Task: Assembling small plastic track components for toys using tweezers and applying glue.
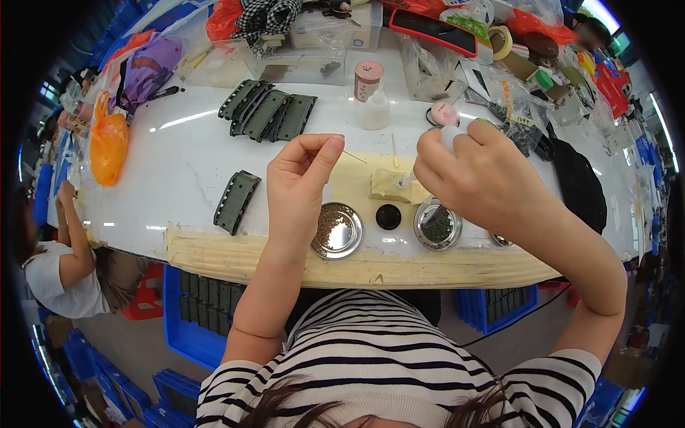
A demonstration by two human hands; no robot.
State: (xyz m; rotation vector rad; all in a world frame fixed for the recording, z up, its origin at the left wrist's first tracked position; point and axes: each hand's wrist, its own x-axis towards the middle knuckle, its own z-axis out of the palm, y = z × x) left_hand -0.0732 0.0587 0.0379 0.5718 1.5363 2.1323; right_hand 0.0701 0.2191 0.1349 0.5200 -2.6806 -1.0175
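My left hand (303, 171) is raised over the table with thumb and forefinger pinched on a thin needle-like rod (355, 156), which points right. My right hand (474, 167) is closed around a small white bottle (449, 135), mostly hidden by the fingers. Its narrow nozzle seems to tip down and left, near a block wrapped in cream tape (384, 183). Below the hands are a round metal dish of brownish bits (335, 232), a small black round lid or cup (388, 217) and a metal dish of dark green bits (437, 227).
A single curved dark green part (237, 202) lies left of my left hand, with several similar parts (267, 110) behind it. A pink canister (368, 80) and a translucent squeeze bottle (375, 110) stand farther back. At far left sits another person (64, 264).
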